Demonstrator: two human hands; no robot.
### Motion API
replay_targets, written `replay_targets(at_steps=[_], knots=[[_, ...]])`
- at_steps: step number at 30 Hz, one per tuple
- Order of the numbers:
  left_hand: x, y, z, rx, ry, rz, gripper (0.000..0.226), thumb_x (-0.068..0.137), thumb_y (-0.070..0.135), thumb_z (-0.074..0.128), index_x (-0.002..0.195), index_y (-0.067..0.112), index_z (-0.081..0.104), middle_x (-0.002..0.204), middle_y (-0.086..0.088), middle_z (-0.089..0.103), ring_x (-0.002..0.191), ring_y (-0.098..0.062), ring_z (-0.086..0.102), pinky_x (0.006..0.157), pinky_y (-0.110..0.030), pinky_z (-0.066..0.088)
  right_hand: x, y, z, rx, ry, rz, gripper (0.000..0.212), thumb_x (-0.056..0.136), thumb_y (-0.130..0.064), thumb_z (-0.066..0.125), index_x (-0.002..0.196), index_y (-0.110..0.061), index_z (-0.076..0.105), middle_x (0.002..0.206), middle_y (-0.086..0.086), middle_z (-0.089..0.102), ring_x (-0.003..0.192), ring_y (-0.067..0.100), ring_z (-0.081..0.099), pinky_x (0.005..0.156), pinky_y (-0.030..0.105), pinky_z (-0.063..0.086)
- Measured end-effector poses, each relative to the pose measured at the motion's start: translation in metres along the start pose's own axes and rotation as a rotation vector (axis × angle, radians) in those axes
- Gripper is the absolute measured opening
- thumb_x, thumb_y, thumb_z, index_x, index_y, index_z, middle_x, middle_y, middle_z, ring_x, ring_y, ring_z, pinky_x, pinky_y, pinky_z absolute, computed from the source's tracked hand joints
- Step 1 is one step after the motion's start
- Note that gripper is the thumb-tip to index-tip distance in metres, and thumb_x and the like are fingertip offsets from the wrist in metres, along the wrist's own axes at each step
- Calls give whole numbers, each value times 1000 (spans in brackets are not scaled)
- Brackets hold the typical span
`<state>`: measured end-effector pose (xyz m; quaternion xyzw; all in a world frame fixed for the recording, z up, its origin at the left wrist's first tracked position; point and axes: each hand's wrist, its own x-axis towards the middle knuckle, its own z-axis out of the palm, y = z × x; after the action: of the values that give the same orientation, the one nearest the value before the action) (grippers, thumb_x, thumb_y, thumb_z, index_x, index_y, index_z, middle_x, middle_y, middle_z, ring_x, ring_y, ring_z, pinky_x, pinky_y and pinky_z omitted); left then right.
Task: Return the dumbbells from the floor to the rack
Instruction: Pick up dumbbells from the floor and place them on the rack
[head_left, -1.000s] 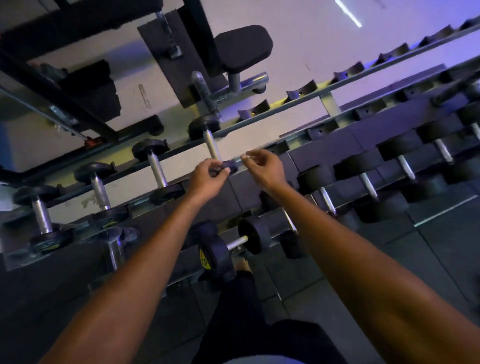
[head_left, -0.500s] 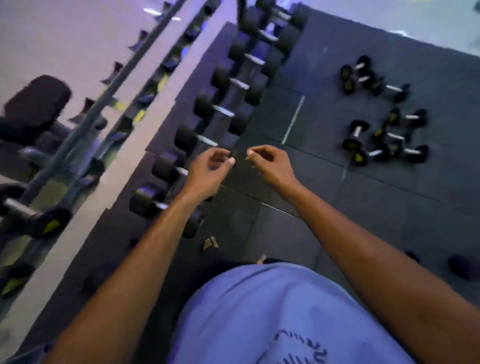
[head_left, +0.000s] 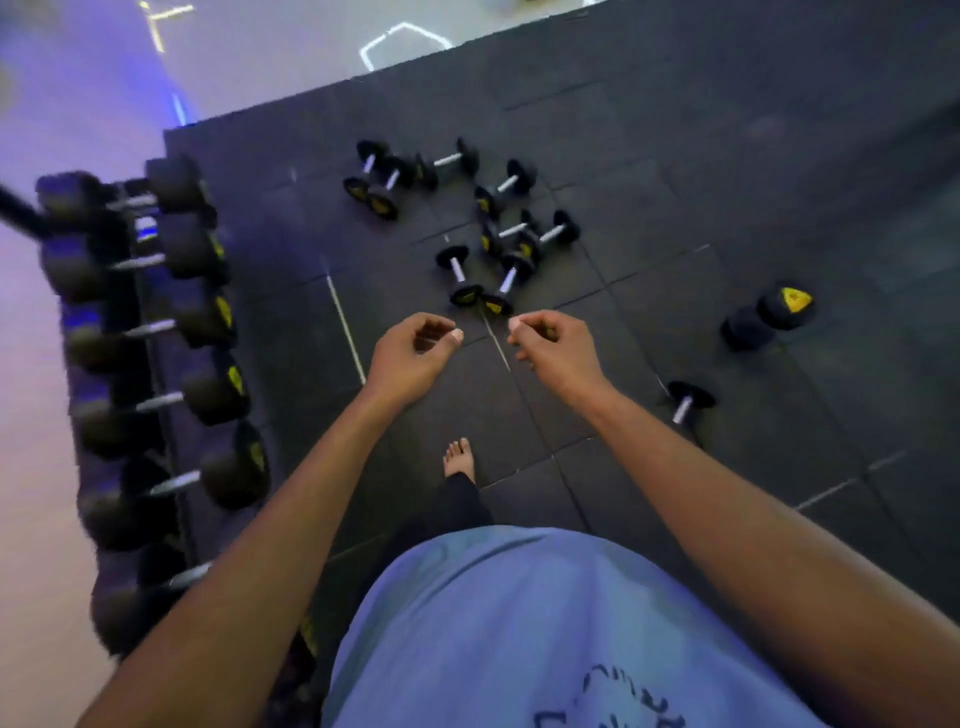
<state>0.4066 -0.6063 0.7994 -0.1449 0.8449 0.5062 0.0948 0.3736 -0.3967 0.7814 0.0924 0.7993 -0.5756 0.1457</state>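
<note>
Several small black dumbbells (head_left: 498, 244) with steel handles and yellow end marks lie scattered on the dark rubber floor ahead of me. The closest of them (head_left: 458, 275) lies just beyond my fingertips. The rack (head_left: 156, 371) runs along the left edge, loaded with a row of larger black dumbbells (head_left: 208, 317). My left hand (head_left: 410, 358) and my right hand (head_left: 556, 353) hang side by side at mid-frame above the floor, fingers loosely curled, thumbs out, with nothing in them.
One small dumbbell (head_left: 688, 405) lies alone to the right, partly behind my right forearm. A bigger dumbbell (head_left: 769, 317) sits farther right. My bare foot (head_left: 458, 460) stands on the mat below my hands. Pale floor begins beyond the mat's far edge (head_left: 415, 73).
My view has swung from the rack, where both hands touched a cradle, round to the floor. The rack now sits at the left and the scattered dumbbells lie straight ahead. Both hands stay empty.
</note>
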Motion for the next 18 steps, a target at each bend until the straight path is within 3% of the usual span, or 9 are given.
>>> replay_targets(at_steps=[3,7,12,16,18], knots=[[77,25,14,6,-95,14,10,93,41,71,95,33,75,92,9,75,88,-7,69,78,-26,55,49,-10,-21,46,120,79,14,94,-30,71,86,-23,79,84,2,80,69,13,71,75,41,62],[164,49,35,18,-231,-2,19,91,47,68,96,32,77,90,9,77,90,-11,73,89,-43,60,116,-21,-36,102,221,177,14,95,-27,71,87,-19,79,83,1,80,68,12,70,74,39,60],[264,73,69,20,-325,-6,16,94,41,66,95,29,76,91,9,77,91,-11,73,91,-44,59,211,-16,-49,175,279,285,15,97,-24,71,85,-17,78,79,0,78,67,9,68,63,25,53],[339,88,90,-10,-281,-74,11,96,34,68,98,26,76,91,8,78,89,-11,73,88,-36,60,299,-15,-60,171,211,339,15,97,-25,72,88,-15,78,78,0,78,67,13,70,67,30,56],[368,99,96,-47,-240,-149,10,97,27,67,100,22,76,91,5,78,89,-11,73,81,-26,59,343,-20,-65,163,171,362,13,95,-27,73,86,-19,78,77,-1,79,67,13,70,73,39,60]])
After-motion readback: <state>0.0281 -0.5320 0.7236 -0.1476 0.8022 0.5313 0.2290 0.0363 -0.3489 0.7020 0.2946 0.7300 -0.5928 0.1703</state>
